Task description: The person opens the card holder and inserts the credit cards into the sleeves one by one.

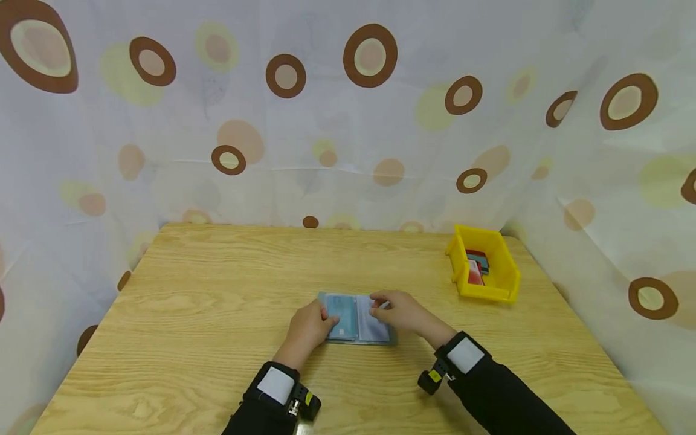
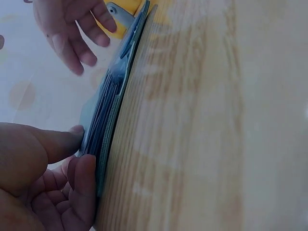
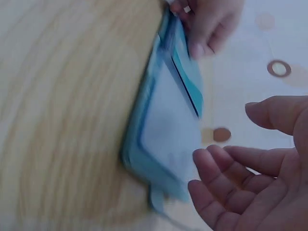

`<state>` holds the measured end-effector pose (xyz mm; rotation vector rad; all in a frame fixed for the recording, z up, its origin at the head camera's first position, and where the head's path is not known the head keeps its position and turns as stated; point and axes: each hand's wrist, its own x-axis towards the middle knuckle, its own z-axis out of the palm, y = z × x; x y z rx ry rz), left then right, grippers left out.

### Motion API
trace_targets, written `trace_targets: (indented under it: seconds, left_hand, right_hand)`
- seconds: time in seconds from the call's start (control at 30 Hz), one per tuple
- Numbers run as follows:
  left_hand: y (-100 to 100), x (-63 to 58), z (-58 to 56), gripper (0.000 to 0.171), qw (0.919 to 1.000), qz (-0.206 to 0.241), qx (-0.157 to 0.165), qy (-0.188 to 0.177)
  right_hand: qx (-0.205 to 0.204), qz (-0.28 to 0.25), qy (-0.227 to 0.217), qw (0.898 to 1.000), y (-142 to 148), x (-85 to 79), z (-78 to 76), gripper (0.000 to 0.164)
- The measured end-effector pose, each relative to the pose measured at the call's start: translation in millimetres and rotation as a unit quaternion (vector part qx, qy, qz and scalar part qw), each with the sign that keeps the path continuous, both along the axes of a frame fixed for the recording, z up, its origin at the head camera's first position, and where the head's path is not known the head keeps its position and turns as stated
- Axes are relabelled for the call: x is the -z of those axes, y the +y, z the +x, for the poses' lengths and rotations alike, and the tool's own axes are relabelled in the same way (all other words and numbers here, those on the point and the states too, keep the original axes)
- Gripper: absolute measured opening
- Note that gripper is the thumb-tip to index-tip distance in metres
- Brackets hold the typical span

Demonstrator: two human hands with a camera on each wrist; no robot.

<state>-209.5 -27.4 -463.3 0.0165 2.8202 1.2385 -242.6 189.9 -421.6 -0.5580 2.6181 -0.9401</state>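
A blue card holder [image 1: 373, 325] with clear sleeves lies spread on the wooden table, a light-blue card [image 1: 344, 317] showing in its left sleeve. My left hand [image 1: 307, 326] pinches the holder's left side, thumb over the pages and fingers at the outer edge. In the left wrist view the holder's stacked sleeves [image 2: 103, 108] appear edge-on. Above the right-hand page hovers my right hand [image 1: 399, 311], its fingers loosely bent. The right wrist view shows nothing between that hand's thumb and fingers [image 3: 207, 166]; a whitish page [image 3: 171, 122] faces it.
A yellow bin [image 1: 497, 266] stands at the table's back right, with several red and grey-blue cards [image 1: 475, 273] inside. Beyond the wooden table [image 1: 234, 272] hang pale curtains [image 1: 337, 121] with brown ring patterns, at the back and both sides.
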Motion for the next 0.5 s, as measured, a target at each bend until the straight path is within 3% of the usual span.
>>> trace_targets:
  seconds: [0.17, 0.3, 0.4, 0.5]
  left_hand:
    - [-4.0, 0.6, 2.7, 0.027, 0.9998, -0.002, 0.001, 0.021]
    - [-6.0, 1.4, 3.2, 0.026, 0.9997, -0.007, -0.003, 0.025]
    - [-7.1, 2.6, 2.3, 0.025, 0.9996, -0.008, -0.005, 0.026]
    - [-7.7, 3.7, 1.6, 0.024, 0.9997, -0.008, -0.006, 0.024]
  right_hand:
    - [0.046, -0.017, 0.037, 0.998, 40.0, -15.1, -13.4, 0.038]
    - [0.117, -0.044, 0.05, 0.991, 75.4, -25.6, -27.3, 0.038]
    - [0.189, -0.066, 0.057, 0.978, 103.1, -29.6, -39.6, 0.039]
    - [0.275, -0.073, 0.046, 0.957, 128.5, -29.4, -51.9, 0.043]
